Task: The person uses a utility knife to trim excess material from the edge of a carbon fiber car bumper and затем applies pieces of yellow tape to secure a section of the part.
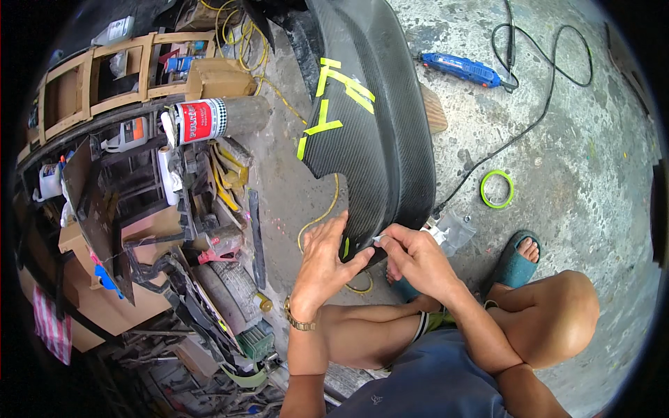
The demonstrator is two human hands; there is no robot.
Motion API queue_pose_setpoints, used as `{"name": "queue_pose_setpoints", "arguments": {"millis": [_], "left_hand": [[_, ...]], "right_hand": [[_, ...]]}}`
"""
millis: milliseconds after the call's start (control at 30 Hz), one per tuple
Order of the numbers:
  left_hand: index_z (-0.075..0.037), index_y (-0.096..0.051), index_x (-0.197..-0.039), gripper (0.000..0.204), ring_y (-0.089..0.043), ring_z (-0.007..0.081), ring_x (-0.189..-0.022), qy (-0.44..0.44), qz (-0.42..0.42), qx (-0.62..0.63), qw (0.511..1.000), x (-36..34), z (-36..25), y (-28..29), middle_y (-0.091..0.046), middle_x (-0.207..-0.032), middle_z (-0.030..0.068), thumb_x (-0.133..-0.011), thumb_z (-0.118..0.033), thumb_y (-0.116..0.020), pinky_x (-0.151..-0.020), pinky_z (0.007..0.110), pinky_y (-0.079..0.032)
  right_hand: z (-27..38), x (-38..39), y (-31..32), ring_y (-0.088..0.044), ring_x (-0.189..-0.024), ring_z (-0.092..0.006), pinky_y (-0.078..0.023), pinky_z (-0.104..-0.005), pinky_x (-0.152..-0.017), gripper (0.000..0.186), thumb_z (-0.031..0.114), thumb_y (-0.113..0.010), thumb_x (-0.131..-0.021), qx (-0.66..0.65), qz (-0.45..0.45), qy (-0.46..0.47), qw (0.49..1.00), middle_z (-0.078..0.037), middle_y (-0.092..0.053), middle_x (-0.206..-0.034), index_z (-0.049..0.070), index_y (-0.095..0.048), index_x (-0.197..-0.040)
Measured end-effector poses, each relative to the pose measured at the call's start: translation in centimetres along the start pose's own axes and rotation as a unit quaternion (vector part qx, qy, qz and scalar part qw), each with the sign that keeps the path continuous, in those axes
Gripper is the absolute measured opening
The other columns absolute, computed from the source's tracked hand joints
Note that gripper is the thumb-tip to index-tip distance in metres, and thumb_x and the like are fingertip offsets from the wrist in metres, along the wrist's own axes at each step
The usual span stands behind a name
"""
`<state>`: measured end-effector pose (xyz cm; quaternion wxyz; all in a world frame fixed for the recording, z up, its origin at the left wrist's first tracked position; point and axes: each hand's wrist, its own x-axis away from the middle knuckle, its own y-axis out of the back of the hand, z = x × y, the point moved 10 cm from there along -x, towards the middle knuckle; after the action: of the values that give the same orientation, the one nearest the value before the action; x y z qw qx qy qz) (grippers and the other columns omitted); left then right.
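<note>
A black carbon-fibre panel (380, 132), long and curved, stretches away from me, with strips of yellow-green tape (325, 127) on its upper face. Against the near left corner lies my left hand (322, 254), fingers stretched along the edge and thumb pointing right across the near end. It wears a metal-band watch (298, 318). My right hand (420, 259) is closed in a pinch at the near end of the panel. A small pale piece (378, 239) shows between its thumb and forefinger; its kind cannot be made out. The undersides of both hands are hidden.
On the concrete floor at right lie a blue corded rotary tool (461, 70), its black cable and a green tape roll (497, 189). A clear plastic bag (456, 233) is beside my right hand. Leftward stand a red-labelled can (201, 120), a wooden rack (87, 83) and cluttered parts.
</note>
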<state>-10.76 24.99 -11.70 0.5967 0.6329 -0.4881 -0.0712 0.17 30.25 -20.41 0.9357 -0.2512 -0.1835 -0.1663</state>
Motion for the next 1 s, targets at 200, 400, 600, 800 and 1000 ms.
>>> {"name": "queue_pose_setpoints", "arguments": {"millis": [200,400,600,800,1000], "left_hand": [[0.013,-0.054,-0.134,0.076,-0.059,0.0385,-0.117,-0.003,0.0,-0.012,1.0,0.0,-0.2,0.1,-0.064,-0.122,0.0255,-0.08,-0.032,-0.081,-0.11,0.048,-0.033],[0.013,-0.054,-0.134,0.075,-0.06,0.0388,-0.114,-0.016,-0.018,-0.027,0.999,-0.1,-0.3,0.0,-0.066,-0.119,0.0261,-0.08,-0.032,-0.081,-0.11,0.048,-0.034],[0.013,-0.053,-0.134,0.075,-0.06,0.0386,-0.113,-0.017,-0.013,-0.023,1.0,-0.1,-0.4,0.0,-0.066,-0.117,0.0256,-0.081,-0.032,-0.081,-0.11,0.048,-0.033],[0.013,-0.052,-0.136,0.077,-0.06,0.0384,-0.114,-0.022,-0.009,-0.029,0.999,-0.1,-0.5,0.1,-0.066,-0.116,0.0254,-0.081,-0.032,-0.081,-0.111,0.048,-0.033],[0.012,-0.052,-0.136,0.077,-0.06,0.0389,-0.115,-0.015,-0.004,-0.019,1.0,0.0,-0.2,0.0,-0.065,-0.118,0.0257,-0.081,-0.035,-0.08,-0.11,0.048,-0.033]], "right_hand": [[2.5,0.8,0.8,-0.061,-0.066,-0.0474,-0.048,-0.0535,-0.06,0.013,0.015,-0.059,-0.098,0.137,-0.096,0.101,0.981,-0.025,-0.061,-0.066,0.003,-0.062,-0.093],[-1.4,0.0,-0.9,-0.067,-0.056,-0.0225,-0.049,-0.0354,-0.054,0.016,0.014,-0.054,-0.103,-0.099,0.032,-0.07,0.992,-0.012,-0.063,-0.06,0.001,-0.06,-0.096],[1.8,0.1,0.5,-0.069,-0.066,-0.0296,-0.052,-0.0385,-0.06,0.011,0.01,-0.056,-0.101,0.169,-0.035,0.127,0.977,-0.016,-0.067,-0.074,0.0,-0.06,-0.098],[2.4,0.6,0.6,-0.066,-0.084,-0.0391,-0.052,-0.048,-0.069,0.011,0.013,-0.06,-0.096,0.214,-0.073,0.248,0.942,-0.018,-0.067,-0.092,0.003,-0.062,-0.1],[1.7,0.6,0.4,-0.066,-0.083,-0.0385,-0.053,-0.0451,-0.068,0.013,0.015,-0.059,-0.099,0.133,-0.046,0.224,0.964,-0.018,-0.068,-0.089,0.003,-0.062,-0.102]]}}
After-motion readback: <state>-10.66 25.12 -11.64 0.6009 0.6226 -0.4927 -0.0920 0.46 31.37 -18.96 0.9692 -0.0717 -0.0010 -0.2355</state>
